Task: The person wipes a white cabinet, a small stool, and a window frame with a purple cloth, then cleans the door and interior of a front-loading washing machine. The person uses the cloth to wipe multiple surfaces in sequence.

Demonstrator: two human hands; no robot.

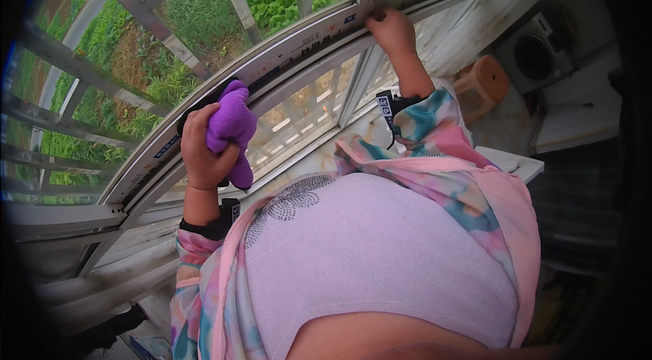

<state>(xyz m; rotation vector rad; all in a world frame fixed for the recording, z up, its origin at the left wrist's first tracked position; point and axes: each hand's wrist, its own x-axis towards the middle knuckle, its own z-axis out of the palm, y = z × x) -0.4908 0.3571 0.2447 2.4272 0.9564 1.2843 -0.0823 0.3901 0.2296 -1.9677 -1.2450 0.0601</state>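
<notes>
A bunched purple cloth point(232, 118) is gripped in my left hand point(201, 148), against the white window frame point(300, 46). A black thing, partly hidden behind the cloth and the hand, lies along the frame there. Farther right, my right hand point(392, 31) touches the same frame rail with its fingers curled; whether it pinches anything cannot be told. Protective film with printing covers parts of the frame. Each wrist wears a black band with a small device, the right one point(385, 108) more fully in view.
Metal bars point(168, 44) stand outside the glass, with green plants beyond. To the right are an orange plastic stool point(491, 77), a front-loading washing machine point(535, 54) and a white surface's corner point(530, 169). Pale curtains point(112, 278) hang at lower left.
</notes>
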